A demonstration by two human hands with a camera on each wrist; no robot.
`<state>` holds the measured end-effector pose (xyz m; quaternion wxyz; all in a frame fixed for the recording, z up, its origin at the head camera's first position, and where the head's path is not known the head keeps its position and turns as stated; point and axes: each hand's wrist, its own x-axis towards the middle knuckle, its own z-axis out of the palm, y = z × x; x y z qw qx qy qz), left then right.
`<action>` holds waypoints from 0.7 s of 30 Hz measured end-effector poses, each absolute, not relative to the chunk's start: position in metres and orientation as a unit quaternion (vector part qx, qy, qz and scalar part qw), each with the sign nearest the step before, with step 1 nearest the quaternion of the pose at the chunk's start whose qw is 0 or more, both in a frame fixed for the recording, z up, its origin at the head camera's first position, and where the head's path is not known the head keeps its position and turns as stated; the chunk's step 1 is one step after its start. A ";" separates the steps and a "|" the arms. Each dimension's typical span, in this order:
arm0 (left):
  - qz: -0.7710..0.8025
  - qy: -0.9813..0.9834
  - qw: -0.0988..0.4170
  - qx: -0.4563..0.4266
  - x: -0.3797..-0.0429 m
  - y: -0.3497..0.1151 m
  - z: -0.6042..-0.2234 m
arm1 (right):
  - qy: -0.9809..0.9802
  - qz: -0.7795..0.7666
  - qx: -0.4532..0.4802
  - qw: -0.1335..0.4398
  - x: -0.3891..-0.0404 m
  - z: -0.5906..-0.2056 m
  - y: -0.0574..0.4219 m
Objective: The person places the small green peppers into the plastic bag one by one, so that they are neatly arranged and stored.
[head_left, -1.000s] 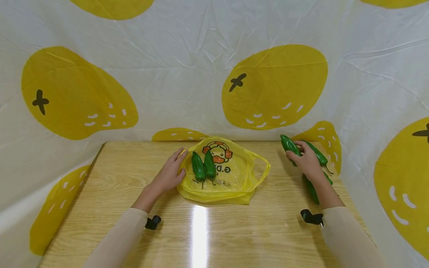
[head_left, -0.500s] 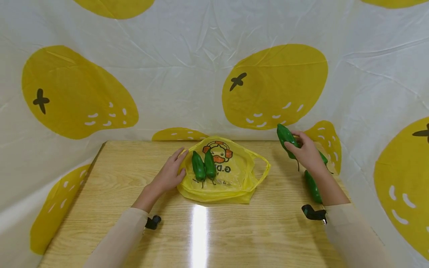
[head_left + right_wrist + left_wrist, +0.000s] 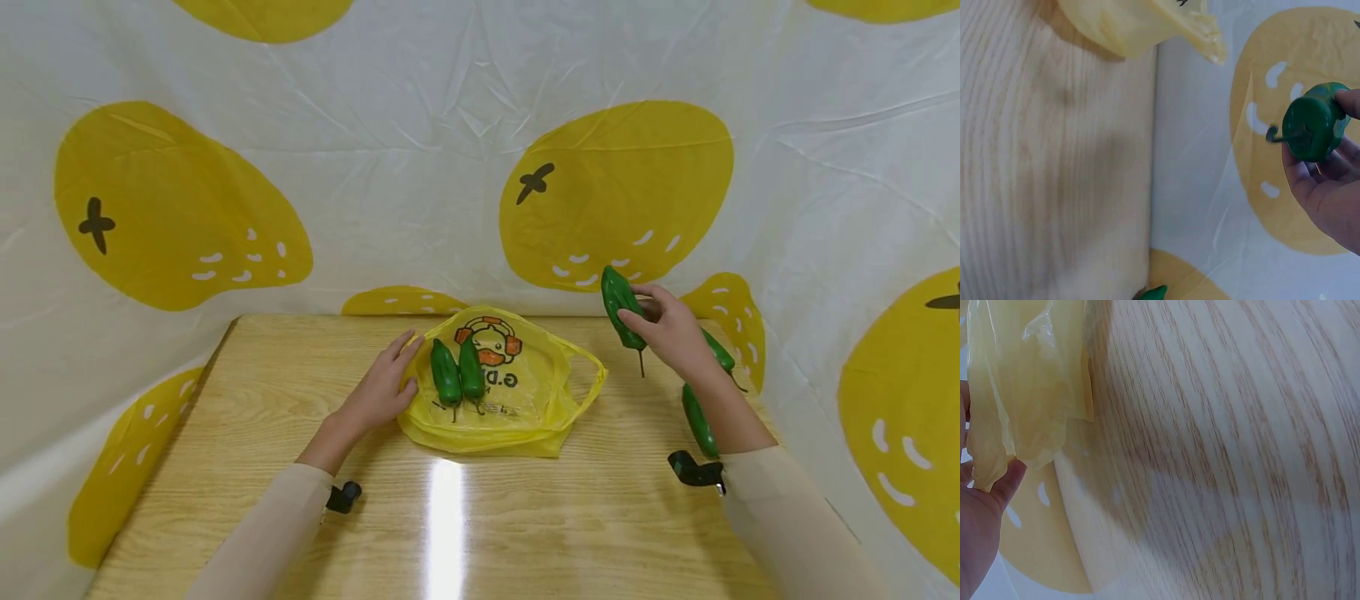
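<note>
My right hand (image 3: 671, 332) grips a green chili pepper (image 3: 619, 304) above the table's back right, its tip up and its stem hanging down. The right wrist view shows the stem end of this pepper (image 3: 1310, 134) between thumb and fingers. A yellow plastic bag (image 3: 536, 400) with a duck print lies at mid-table, its mouth spread. Two green peppers (image 3: 446, 375) lie side by side on it. My left hand (image 3: 378, 385) rests at the bag's left edge, fingers extended. In the left wrist view, the thumb (image 3: 1013, 478) touches the bag's bunched edge (image 3: 1029, 419).
Two more green peppers lie at the table's right: one pepper (image 3: 718, 352) beyond my right wrist and another pepper (image 3: 699, 423) beside the forearm. A white curtain (image 3: 397, 208) with yellow fruit prints rises behind the wooden table (image 3: 555, 517). The bag's handle loop (image 3: 596, 387) sticks out to the right.
My right hand has lifted the pepper off the table's right side and carried it up and leftward, toward the bag. My left hand and the bag have stayed in place.
</note>
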<state>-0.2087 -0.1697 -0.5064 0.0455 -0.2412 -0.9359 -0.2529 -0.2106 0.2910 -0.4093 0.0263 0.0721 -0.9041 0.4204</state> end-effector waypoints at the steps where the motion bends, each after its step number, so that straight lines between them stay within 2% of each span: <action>1: -0.252 -0.936 0.046 -0.242 -0.209 -0.170 -0.506 | -0.904 0.421 0.075 0.025 -0.211 -0.407 0.289; 5: -0.251 -0.936 0.045 -0.242 -0.209 -0.169 -0.505 | -0.897 0.431 0.092 0.021 -0.214 -0.402 0.278; 21: -0.251 -0.936 0.043 -0.245 -0.207 -0.171 -0.506 | -0.859 0.487 0.141 -0.069 -0.224 -0.400 0.239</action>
